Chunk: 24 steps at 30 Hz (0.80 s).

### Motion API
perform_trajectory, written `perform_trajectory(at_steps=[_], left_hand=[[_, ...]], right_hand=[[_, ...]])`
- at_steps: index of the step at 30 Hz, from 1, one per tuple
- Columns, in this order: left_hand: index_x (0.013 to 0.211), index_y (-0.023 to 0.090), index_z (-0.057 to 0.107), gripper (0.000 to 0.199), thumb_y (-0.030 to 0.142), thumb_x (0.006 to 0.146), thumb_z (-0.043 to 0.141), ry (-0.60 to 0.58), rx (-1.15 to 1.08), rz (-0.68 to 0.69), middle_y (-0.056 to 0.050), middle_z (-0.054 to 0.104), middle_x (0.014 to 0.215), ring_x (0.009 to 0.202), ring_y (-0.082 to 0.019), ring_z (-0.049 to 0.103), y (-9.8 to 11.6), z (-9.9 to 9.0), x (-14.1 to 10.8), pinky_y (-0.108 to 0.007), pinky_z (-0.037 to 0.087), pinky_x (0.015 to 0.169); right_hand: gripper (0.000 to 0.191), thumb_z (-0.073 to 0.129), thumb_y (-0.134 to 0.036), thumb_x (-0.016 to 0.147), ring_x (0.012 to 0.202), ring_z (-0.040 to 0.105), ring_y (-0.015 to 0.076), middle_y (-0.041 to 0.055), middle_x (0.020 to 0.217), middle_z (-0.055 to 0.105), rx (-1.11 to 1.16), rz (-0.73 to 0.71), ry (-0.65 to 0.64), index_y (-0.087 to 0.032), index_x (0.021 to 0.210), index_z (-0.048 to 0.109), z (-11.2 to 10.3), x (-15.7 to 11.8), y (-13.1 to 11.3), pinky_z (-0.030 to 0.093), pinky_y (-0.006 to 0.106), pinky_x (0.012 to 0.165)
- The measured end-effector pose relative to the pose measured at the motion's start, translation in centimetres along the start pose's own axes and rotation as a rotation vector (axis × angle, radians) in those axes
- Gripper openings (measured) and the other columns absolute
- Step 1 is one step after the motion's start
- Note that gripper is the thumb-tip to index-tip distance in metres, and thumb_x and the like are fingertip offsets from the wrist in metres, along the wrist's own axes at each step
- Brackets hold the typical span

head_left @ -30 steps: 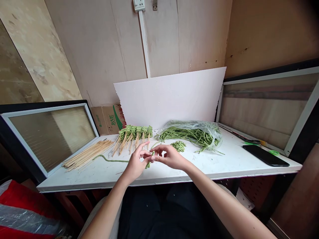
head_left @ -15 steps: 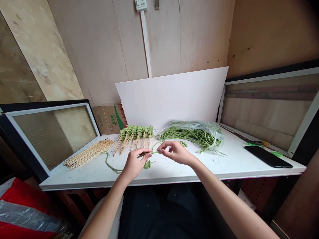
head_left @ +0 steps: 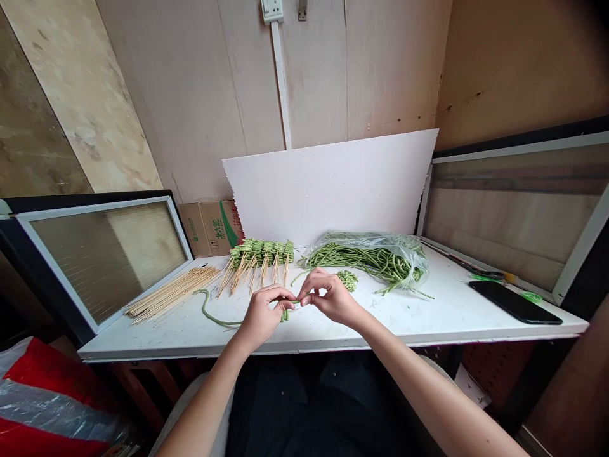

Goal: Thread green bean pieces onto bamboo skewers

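The left hand (head_left: 266, 314) and the right hand (head_left: 330, 295) are close together near the front of the white surface (head_left: 380, 327). Both pinch one long green bean (head_left: 206, 310) between finger and thumb. I cannot tell if their fingertips touch. The bean's long tail curls out on the left and lies on the surface. Some short bean bits (head_left: 285, 315) sit just under the fingers, and the left hand hides part of them.

Lots of bare sticks (head_left: 174, 293) lie in a heap on the left. Behind the hands is a row of sticks full of bean bits (head_left: 261, 251), with their bare ends pointing to the front. A small pile of cut beans (head_left: 347, 280) is just behind the right hand. A black phone (head_left: 514, 302) lies far to the right, with a green ring (head_left: 531, 296) beside it. A big white board (head_left: 328, 187) stands up at the back. A framed panel stands at each end of the surface.

A clear plastic bag (head_left: 410, 261) at the back is full of long beans (head_left: 352, 255), and some ends poke out. A brown box (head_left: 208, 230) stands in the back left corner, but I cannot see inside it.
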<state>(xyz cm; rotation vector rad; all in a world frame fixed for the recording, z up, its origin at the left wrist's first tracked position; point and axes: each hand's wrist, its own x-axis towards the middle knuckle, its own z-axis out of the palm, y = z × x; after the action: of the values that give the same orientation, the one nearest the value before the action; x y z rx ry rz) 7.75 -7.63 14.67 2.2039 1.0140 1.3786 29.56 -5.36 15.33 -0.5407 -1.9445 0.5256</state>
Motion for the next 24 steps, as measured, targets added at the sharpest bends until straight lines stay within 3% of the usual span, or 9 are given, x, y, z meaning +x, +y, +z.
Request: perform_trajectory(at_steps=[10, 16, 24], left_hand=[[0.081, 0.018, 0.072, 0.013, 0.012, 0.083, 0.061, -0.089, -0.207, -0.038, -0.004, 0.070, 0.082, 0.071, -0.015, 0.065, 0.4, -0.3, -0.1, -0.027, 0.055, 0.068], [0.080, 0.017, 0.071, 0.006, 0.021, 0.085, 0.069, -0.160, -0.298, -0.072, -0.005, 0.069, 0.078, 0.068, -0.015, 0.063, 0.4, -0.6, -0.1, -0.028, 0.055, 0.066], [0.090, 0.022, 0.079, 0.006, 0.028, 0.090, 0.077, 0.013, 0.113, 0.030, -0.006, 0.078, 0.090, 0.085, -0.023, 0.070, -0.3, -1.0, 0.1, -0.035, 0.054, 0.080]], right_hand=[[0.034, 0.083, -0.057, 0.086, 0.085, 0.060, 0.0232, 0.0054, 0.075, 0.070, 0.254, -0.005, 0.036, -0.025, 0.077, 0.080, 1.6, -0.3, 0.5, 0.049, 0.041, 0.089], [0.037, 0.087, -0.059, 0.079, 0.081, 0.064, 0.0217, 0.0050, 0.081, 0.069, 0.463, 0.052, -0.008, -0.023, 0.078, 0.078, 2.6, -0.6, 1.3, 0.054, 0.037, 0.077], [0.030, 0.074, -0.053, 0.096, 0.088, 0.061, 0.0245, 0.0083, 0.086, 0.077, -0.141, -0.034, -0.054, -0.024, 0.096, 0.083, -0.2, 0.0, -0.9, 0.048, 0.040, 0.085]])
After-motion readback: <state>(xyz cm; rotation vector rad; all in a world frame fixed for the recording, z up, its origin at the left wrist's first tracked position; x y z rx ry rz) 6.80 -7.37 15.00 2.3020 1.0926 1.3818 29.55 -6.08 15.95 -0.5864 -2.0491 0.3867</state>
